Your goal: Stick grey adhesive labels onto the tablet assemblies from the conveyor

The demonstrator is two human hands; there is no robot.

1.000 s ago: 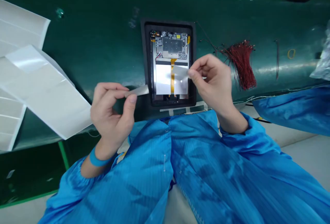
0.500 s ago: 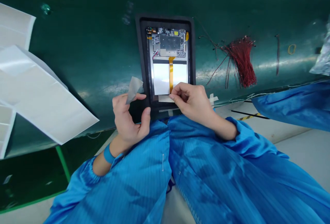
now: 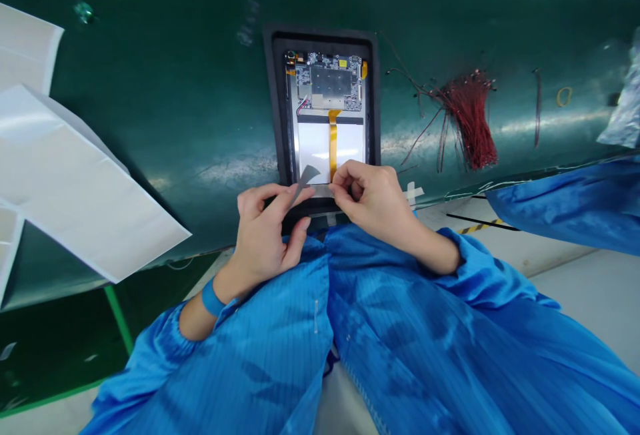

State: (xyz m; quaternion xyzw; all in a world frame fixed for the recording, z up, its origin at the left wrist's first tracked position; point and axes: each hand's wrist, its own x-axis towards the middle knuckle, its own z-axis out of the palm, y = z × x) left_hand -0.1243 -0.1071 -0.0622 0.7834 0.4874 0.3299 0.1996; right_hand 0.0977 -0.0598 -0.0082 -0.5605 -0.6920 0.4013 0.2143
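An opened tablet (image 3: 305, 149) lies in a black tray (image 3: 273, 88), showing its circuit board (image 3: 331, 81), silver-white battery (image 3: 314, 145) and orange ribbon cable (image 3: 333, 145). My left hand (image 3: 264, 235) is at the tray's lower left corner. A small grey piece of film (image 3: 303, 181) sticks up between its fingers, while the thumb stays apart. The left fingertips touch a pale strip of tape (image 3: 321, 191) along the tablet's lower edge. My right hand (image 3: 375, 198) pinches the strip's right part, thumb against index finger, by the cable's lower end. The exact pinch point is partly hidden.
Large pale sheets (image 3: 95, 188) lie on the green table (image 3: 210, 88) at left, overhanging the front edge. To the right are a bundle of thin red wires (image 3: 475, 121), a single dark wire (image 3: 538, 108), a yellow rubber band (image 3: 564, 96) and clear plastic (image 3: 625, 111).
My left hand has moved right and its fingertips have come down to the strip, carrying the grey film over the battery's lower edge. My right hand has stayed nearly still.
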